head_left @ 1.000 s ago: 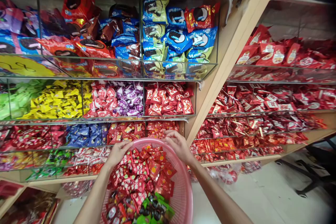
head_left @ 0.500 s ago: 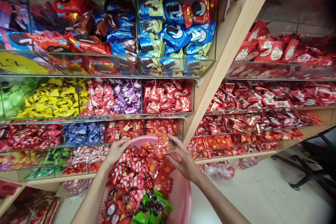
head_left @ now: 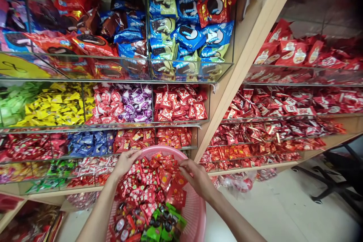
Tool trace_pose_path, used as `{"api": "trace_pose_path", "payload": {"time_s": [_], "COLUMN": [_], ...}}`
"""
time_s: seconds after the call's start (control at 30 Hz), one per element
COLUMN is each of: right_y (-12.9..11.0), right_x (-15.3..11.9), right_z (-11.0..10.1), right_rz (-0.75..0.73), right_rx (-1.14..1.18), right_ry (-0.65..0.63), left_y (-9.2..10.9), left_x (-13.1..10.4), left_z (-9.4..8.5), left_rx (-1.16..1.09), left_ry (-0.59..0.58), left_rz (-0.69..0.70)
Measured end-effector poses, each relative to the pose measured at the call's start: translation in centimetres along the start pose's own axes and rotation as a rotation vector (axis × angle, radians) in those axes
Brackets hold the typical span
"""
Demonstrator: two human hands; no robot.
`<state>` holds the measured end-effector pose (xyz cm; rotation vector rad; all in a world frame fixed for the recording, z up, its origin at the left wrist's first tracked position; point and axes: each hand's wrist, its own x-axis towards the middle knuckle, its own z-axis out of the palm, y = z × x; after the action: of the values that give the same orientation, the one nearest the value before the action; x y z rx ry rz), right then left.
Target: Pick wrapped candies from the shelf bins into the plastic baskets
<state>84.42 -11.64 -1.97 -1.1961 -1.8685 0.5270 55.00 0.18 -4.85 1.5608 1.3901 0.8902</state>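
Note:
A pink plastic basket [head_left: 195, 211] stands low in front of me, tilted in view and filled with wrapped candies. My left hand [head_left: 126, 164] grips its far left rim, thumb and fingers closed over the edge. Inside lie red candy packets with white print [head_left: 141, 181], plainer red packets with orange dots [head_left: 165, 177], dark red candies [head_left: 121, 221] and green-and-black packets [head_left: 163, 222]. Over the basket's right side, my right hand [head_left: 197, 177] has its fingers curled together, the tips at the red packets. Whatever these fingers may pinch is hidden.
Glass-fronted shelves hold blue cookie packs [head_left: 188, 38], yellow candies [head_left: 56, 104], purple-and-white candies [head_left: 137, 102] and red packets [head_left: 181, 102]. A slanting wooden divider [head_left: 227, 98] parts them from more red packets [head_left: 295, 55]. Black chair legs [head_left: 323, 181] stand on the floor at right.
My right hand has dropped slightly; the red packet it held up at the basket's far rim is no longer raised. My left hand stays on the rim.

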Motion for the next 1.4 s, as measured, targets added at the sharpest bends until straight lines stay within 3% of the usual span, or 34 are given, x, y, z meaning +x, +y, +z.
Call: {"api": "trace_pose_path", "payload": {"time_s": [0.23,0.43,0.63,0.77,0.93,1.0,1.13,1.4], "right_y": [-1.5,-1.3,-1.8,-2.1,1.9,4.3,7.6,8.1], "right_x": [1.4,2.5,3.4,5.1,8.9,10.4,12.7,14.3], "right_z": [0.5,3.0,3.9,2.4,0.2,-0.1,0.6,3.0], "right_rz": [0.123,0.099,0.157,0.176,0.224,0.191,0.106,0.115], "right_rx": [-0.488,-0.750,-0.606,-0.498,-0.479,-0.483,-0.518,-0.582], "right_ry": [-0.182,-0.341,-0.416,-0.313,-0.180,-0.224,-0.433,-0.562], "left_y": [-0.5,-0.8,-1.0,-1.1,-1.5,-1.7,-2.2,-1.0], "left_x": [0.1,0.2,0.3,0.3,0.5,0.5,0.7,0.2], "left_z": [0.1,0.0,0.0,0.0,0.0,0.0,0.0,-0.1], "left_rx": [-0.002,0.010,0.013,0.012,0.018,0.016,0.022,0.016], "left_ry": [0.004,-0.007,-0.005,-0.005,0.000,-0.005,-0.006,-0.008], "left_rz": [0.015,0.023,0.042,0.040,0.037,0.039,0.043,0.014]}}
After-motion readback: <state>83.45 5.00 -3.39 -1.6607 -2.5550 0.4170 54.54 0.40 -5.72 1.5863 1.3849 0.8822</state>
